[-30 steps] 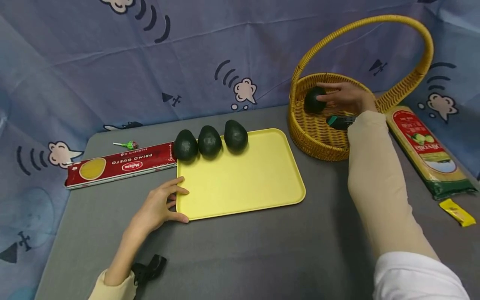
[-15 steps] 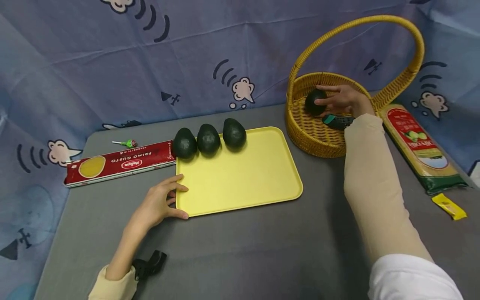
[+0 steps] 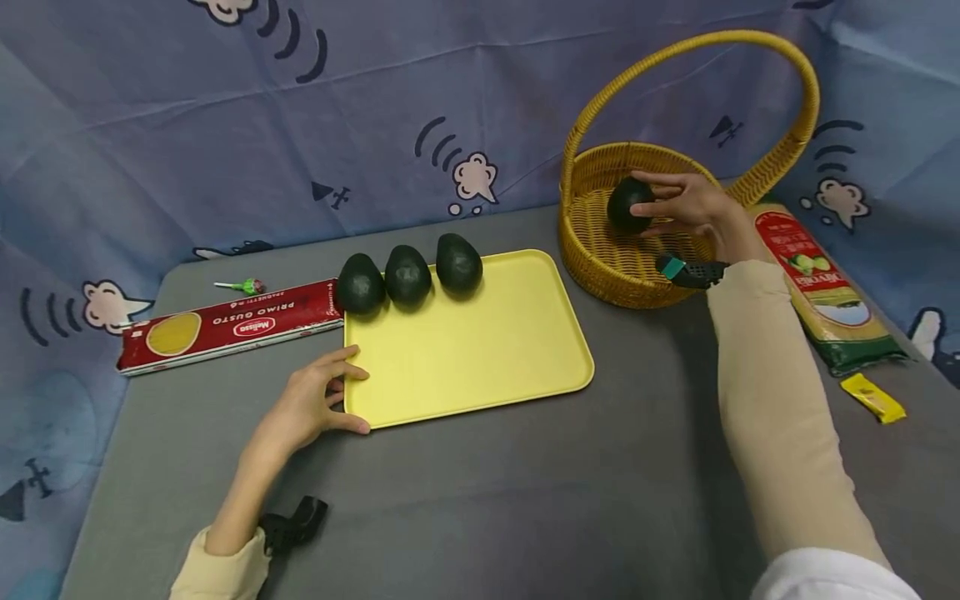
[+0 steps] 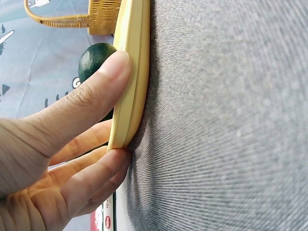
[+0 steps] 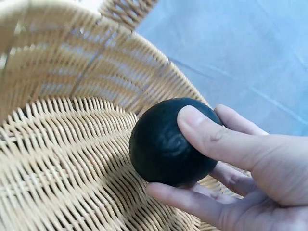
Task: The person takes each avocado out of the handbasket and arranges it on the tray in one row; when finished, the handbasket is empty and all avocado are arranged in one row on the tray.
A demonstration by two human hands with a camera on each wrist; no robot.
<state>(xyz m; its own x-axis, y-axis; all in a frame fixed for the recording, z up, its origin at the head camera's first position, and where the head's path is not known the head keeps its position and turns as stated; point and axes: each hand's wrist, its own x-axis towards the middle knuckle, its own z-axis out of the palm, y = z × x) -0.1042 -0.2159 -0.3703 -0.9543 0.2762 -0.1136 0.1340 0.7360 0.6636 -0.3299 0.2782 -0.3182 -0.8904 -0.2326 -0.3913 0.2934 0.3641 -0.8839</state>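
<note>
Inside the yellow wicker basket, my right hand holds a dark green avocado. The right wrist view shows the thumb on top of this avocado and the other fingers around its side and underside. My left hand grips the left edge of a yellow tray near its front corner. In the left wrist view, the thumb lies along the tray rim and the fingers bend against its end. Three more avocados stand in a row at the tray's back left: one, another and a third.
Left of the tray lies a red spaghetti box, with a lollipop behind it. A red and green pasta bag lies right of the basket, near a small yellow packet. The tall basket handle arches above the right hand.
My right hand's fingers have come further round the avocado, which has shifted slightly right within the basket. The left hand keeps its place on the tray. The head view has turned a little.
</note>
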